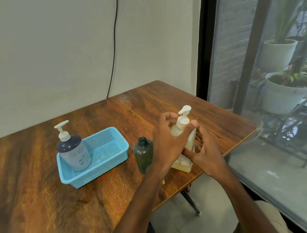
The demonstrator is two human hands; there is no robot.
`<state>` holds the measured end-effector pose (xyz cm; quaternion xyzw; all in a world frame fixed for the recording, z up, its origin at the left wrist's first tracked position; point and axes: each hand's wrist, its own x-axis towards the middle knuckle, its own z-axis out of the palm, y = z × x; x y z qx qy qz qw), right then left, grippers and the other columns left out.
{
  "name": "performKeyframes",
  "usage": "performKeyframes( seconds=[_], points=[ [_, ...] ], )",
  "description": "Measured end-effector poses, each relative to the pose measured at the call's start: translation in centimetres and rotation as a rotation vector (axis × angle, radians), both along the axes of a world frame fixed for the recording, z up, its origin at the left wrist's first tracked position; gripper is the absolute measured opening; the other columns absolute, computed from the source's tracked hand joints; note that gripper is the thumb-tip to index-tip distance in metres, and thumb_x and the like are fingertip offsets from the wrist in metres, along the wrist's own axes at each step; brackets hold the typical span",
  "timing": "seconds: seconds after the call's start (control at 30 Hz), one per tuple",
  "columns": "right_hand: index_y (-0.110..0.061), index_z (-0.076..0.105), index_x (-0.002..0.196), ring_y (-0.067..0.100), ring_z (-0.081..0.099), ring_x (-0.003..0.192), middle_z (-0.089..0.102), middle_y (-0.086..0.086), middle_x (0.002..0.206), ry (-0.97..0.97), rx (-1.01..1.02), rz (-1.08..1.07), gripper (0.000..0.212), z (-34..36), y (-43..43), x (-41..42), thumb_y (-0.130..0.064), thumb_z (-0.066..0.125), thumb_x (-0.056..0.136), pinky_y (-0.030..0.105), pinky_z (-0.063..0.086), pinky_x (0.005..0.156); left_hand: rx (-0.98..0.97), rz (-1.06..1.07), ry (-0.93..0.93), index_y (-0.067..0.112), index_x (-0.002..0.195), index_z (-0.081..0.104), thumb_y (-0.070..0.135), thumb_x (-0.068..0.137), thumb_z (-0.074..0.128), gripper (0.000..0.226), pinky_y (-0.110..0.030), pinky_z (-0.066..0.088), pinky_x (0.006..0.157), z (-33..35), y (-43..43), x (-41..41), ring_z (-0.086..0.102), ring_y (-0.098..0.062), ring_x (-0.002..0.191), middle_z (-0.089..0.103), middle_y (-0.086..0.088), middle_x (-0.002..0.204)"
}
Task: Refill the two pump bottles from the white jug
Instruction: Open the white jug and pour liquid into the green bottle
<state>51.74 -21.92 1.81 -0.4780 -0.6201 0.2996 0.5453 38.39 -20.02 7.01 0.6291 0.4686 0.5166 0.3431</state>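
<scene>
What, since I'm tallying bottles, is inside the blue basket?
A blue-grey pump bottle with a white pump stands upright in the blue basket, at its left end. Its mesh floor shows nothing else. The floor under the bottle is hidden.

Glossy wood-grain table (41,191); blue perforated plastic basket (97,169); translucent bottle (189,143).

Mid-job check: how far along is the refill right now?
Done: nothing that shows. The blue pump bottle stands in the basket, pump on, level hidden. In hand: the left hand and right hand both grip the cream pump bottle, pump still fitted, probably to unscrew it. Left: opening and filling both bottles; no white jug is in view. A dark capless bottle stands beside the basket.
</scene>
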Motion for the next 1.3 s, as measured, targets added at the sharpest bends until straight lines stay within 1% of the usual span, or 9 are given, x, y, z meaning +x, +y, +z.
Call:
performKeyframes(
  seconds=[0.23,0.37,0.5,0.63,0.73,0.83,1.0,1.17,1.3],
  points=[
    [-0.035,0.048,0.136,0.009,0.062,0.121,0.061,-0.01,0.132,0.021,-0.019,-0.014,0.079,-0.3,0.3,0.1,-0.038,0.091,0.07,0.039,0.057,0.097,0.148,0.086,0.046,0.031,0.122,0.072,0.049,0.085,0.08,0.042,-0.031,0.059,0.088,1.6,-0.3,-0.6,0.065,-0.003,0.104,0.068,0.022,0.105],
    [-0.04,0.047,0.134,0.006,0.063,0.119,0.061,-0.015,0.131,0.03,-0.043,-0.025,0.082,-0.5,0.5,0.1,-0.046,0.092,0.066,0.042,0.058,0.096,0.249,0.117,0.032,0.03,0.119,0.075,0.045,0.083,0.084,0.04,-0.017,0.055,0.079,3.3,0.0,-0.7,0.067,-0.001,0.096,0.066,0.028,0.096],
    [-0.044,0.046,0.134,0.009,0.06,0.124,0.059,-0.014,0.135,0.024,-0.034,-0.031,0.083,-0.6,0.3,0.1,-0.058,0.088,0.064,0.043,0.056,0.099,0.196,-0.001,0.207,0.021,0.119,0.078,0.04,0.082,0.086,0.043,-0.006,0.045,0.069,2.3,0.3,-1.3,0.063,0.017,0.083,0.076,0.015,0.099],
    [-0.042,0.047,0.133,0.011,0.061,0.123,0.059,-0.012,0.134,0.018,-0.027,-0.033,0.079,-0.5,0.1,-0.1,-0.052,0.088,0.067,0.044,0.056,0.099,0.29,0.065,0.146,0.022,0.118,0.079,0.038,0.083,0.086,0.039,-0.005,0.047,0.073,1.7,0.0,-1.4,0.065,0.007,0.09,0.068,0.024,0.094],
    [-0.04,0.045,0.136,0.008,0.06,0.123,0.059,-0.012,0.134,0.009,-0.028,-0.031,0.08,-0.6,0.2,0.0,-0.051,0.088,0.069,0.042,0.056,0.099,0.314,0.051,0.221,0.023,0.119,0.078,0.04,0.084,0.084,0.038,-0.005,0.045,0.073,1.8,-0.1,-1.0,0.064,0.004,0.087,0.068,0.027,0.094],
    [-0.041,0.046,0.135,0.009,0.061,0.122,0.059,-0.012,0.134,0.019,-0.045,-0.034,0.082,-0.6,0.1,0.0,-0.055,0.088,0.065,0.043,0.056,0.098,0.307,0.048,0.213,0.025,0.109,0.081,0.039,0.085,0.083,0.028,-0.005,0.046,0.071,2.5,0.3,-1.2,0.065,0.006,0.086,0.062,0.038,0.077],
    [-0.042,0.046,0.133,0.01,0.057,0.125,0.055,-0.017,0.136,-0.002,-0.044,-0.044,0.082,-0.6,0.1,0.0,-0.049,0.089,0.064,0.043,0.058,0.096,0.296,0.069,0.068,0.035,0.109,0.076,0.039,0.089,0.08,0.021,-0.005,0.049,0.067,5.6,1.1,-1.3,0.068,0.012,0.078,0.068,0.03,0.08],
    [-0.041,0.046,0.135,0.01,0.056,0.125,0.054,-0.019,0.134,-0.01,-0.049,-0.052,0.084,-0.7,0.1,0.0,-0.048,0.088,0.062,0.041,0.059,0.094,0.357,0.142,0.03,0.017,0.115,0.078,0.04,0.087,0.082,0.036,-0.002,0.047,0.067,9.0,2.5,-1.7,0.064,0.017,0.079,0.068,0.023,0.085],
    [-0.043,0.046,0.133,0.012,0.056,0.126,0.053,-0.016,0.134,-0.012,-0.054,-0.052,0.083,-0.7,0.2,0.0,-0.046,0.089,0.063,0.042,0.06,0.092,0.36,0.166,0.03,0.017,0.109,0.081,0.046,0.087,0.08,0.037,-0.004,0.047,0.071,10.8,4.1,-1.9,0.066,0.012,0.079,0.074,0.016,0.087]
  ],
)
